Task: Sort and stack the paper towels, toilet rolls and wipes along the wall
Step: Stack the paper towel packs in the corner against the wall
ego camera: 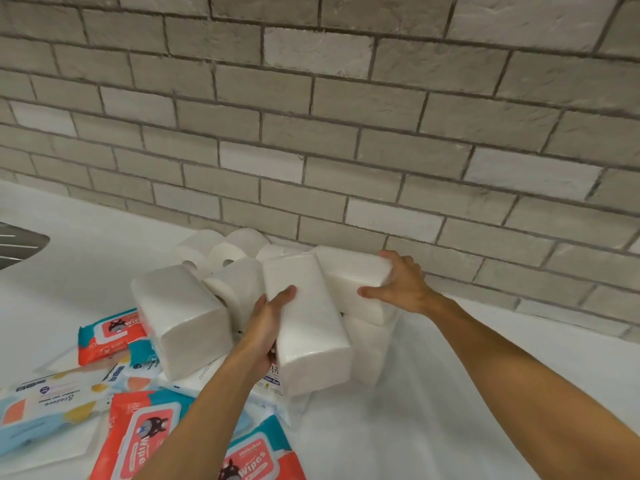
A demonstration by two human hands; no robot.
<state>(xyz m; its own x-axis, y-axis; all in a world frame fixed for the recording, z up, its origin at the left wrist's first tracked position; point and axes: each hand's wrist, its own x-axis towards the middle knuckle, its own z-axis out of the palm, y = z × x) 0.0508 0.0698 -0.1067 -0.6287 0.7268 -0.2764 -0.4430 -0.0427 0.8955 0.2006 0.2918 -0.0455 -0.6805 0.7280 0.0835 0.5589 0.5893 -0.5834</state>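
On white counter (450,393) by brick wall (311,116): left hand (266,327) wrapped round side of middle paper towel pack (308,327), thumb on top. Right hand (401,285) spread over end of rear paper towel pack (353,275), nr wall. 3rd pack (180,317) at left, tilted. Toilet rolls (225,254) bunched behind, against wall. Wipes packs (145,441) scattered front-left, red labels read "Wipes"; blue pack (45,407) upside down, text too small. "Fresh Red" on wrapper (272,375) under left hand. Steel sink (17,244) far left.
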